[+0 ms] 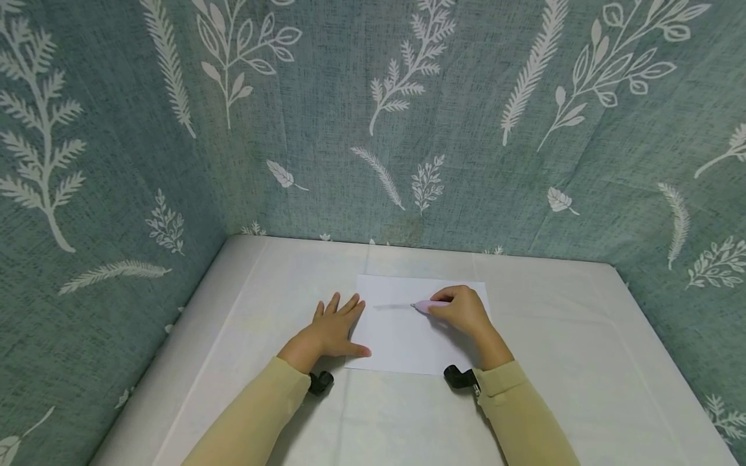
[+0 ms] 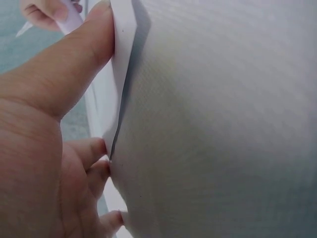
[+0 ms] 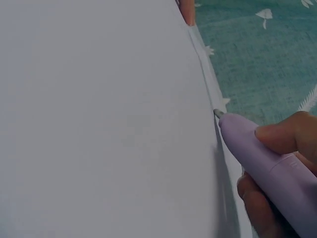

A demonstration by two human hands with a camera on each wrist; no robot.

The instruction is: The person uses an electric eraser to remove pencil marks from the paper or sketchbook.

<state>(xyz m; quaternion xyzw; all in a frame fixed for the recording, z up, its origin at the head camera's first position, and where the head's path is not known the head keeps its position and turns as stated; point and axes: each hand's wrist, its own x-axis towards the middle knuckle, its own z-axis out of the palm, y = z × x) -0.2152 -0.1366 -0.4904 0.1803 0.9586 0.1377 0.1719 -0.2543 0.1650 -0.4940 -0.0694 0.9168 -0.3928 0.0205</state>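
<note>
A sheet of white paper point(image 1: 402, 343) lies on the white-covered table. My right hand point(image 1: 464, 310) grips a thick lilac pen point(image 1: 428, 306) with a short grey metal tip. In the right wrist view, thumb and fingers close round the barrel of the pen point(image 3: 262, 161), its tip right at the paper point(image 3: 114, 119). A faint grey streak point(image 1: 392, 307) runs leftward from the tip on the sheet. My left hand point(image 1: 332, 331) rests with spread fingers at the paper's left edge, its thumb on the sheet. In the left wrist view, the thumb point(image 2: 69, 69) presses near the paper's edge.
The white table cover point(image 1: 280, 278) spreads round the paper on all sides. Green-blue cloth walls point(image 1: 326, 116) with white leaf prints stand behind and at both sides. Dark wrist cameras point(image 1: 460, 377) stick out from the sleeve cuffs.
</note>
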